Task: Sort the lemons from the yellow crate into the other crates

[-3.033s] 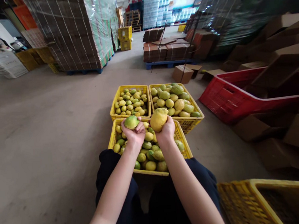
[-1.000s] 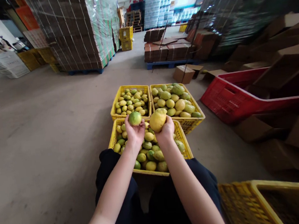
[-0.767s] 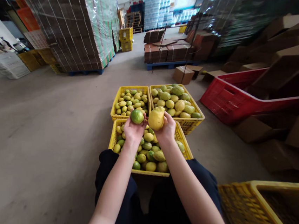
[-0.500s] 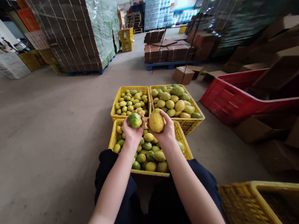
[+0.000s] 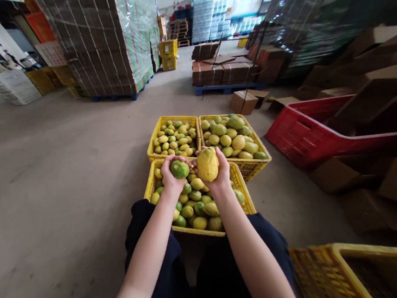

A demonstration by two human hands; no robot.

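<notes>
My left hand (image 5: 171, 177) is wrapped round a green fruit (image 5: 180, 169). Beside it, my right hand (image 5: 222, 172) grips a larger yellow fruit (image 5: 207, 165). Both are held above the near yellow crate (image 5: 247, 195), which contains yellow and green fruits (image 5: 199, 208). Behind it stand two more yellow crates: the back left crate (image 5: 152, 138) has smaller fruits, and the back right crate (image 5: 261, 143) has bigger ones. My forearms cover parts of the near crate.
A red crate (image 5: 298, 144) with cardboard lies at the right, among open boxes (image 5: 344, 172). Another yellow crate (image 5: 339, 262) is at the bottom right. Farther back are a wrapped pallet stack (image 5: 93, 46) and flat cardboard bundles on a blue pallet (image 5: 226, 88).
Both fruits have turned slightly in my hands. My left hand has shifted a little and its fingers now curl more around the green fruit.
</notes>
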